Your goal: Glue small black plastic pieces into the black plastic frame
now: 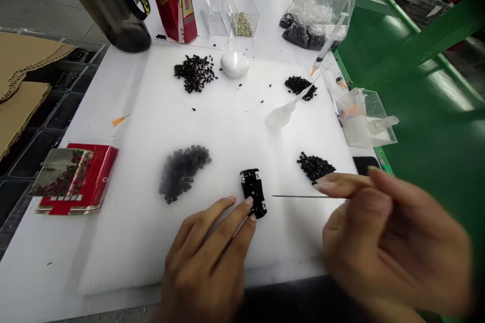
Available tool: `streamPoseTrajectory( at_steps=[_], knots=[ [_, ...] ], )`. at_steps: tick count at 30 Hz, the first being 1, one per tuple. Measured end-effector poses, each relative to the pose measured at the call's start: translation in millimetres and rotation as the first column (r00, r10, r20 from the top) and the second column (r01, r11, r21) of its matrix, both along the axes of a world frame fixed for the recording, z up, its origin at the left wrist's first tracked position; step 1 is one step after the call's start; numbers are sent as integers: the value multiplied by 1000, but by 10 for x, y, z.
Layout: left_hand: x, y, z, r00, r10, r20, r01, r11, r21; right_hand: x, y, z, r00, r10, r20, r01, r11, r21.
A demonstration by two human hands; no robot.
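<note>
A small black plastic part point(253, 192) with a cut-out outline lies on the white foam mat point(227, 131). My left hand point(212, 252) rests flat beside it, fingers stretched out, two fingertips touching its lower left edge. Pinched in my right hand point(390, 242) is a thin dark needle-like rod point(299, 196), its tip pointing left toward the part without touching it. Right of the part sits a heap of small black squarish pieces point(314, 166), partly behind my right fingertips. A blurred pile of similar black pieces point(184, 171) is at the left.
Farther back are two heaps of tiny black bits point(195, 73), a white rounded lump point(235, 64), a squeeze bottle point(280, 115) and a syringe point(328, 48). A red box point(98, 176) stands left; a clear container point(367, 131) stands right. A dark bottle point(109, 5) is back left.
</note>
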State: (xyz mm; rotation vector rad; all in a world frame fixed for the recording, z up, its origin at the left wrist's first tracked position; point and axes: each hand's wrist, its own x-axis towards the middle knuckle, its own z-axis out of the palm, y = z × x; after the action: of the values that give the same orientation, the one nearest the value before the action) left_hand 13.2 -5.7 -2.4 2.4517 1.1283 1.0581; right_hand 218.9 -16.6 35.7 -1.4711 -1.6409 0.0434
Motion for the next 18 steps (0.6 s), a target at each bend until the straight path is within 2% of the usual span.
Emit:
streamPoseTrajectory(
  at_steps=[3,6,13,16,18],
  knots=[
    [12,-1,-5,1000,3,6,-3,1000,-20,-79,11,-88,996,59,-70,-59,998,1],
    [23,4,-14,1000,-2,12,2,1000,-25,-89,50,-116,991,116,-72,-117,993,-7],
    [36,12,14,999,18,44,-17,1000,-25,-118,55,-104,986,163,-47,-165,985,-53],
    [27,9,16,999,10,38,-8,999,-35,-120,40,-66,991,131,-9,-131,991,-37],
    [21,6,11,999,10,40,-8,999,-39,-123,35,-36,987,158,15,-158,987,-21]
  ],
)
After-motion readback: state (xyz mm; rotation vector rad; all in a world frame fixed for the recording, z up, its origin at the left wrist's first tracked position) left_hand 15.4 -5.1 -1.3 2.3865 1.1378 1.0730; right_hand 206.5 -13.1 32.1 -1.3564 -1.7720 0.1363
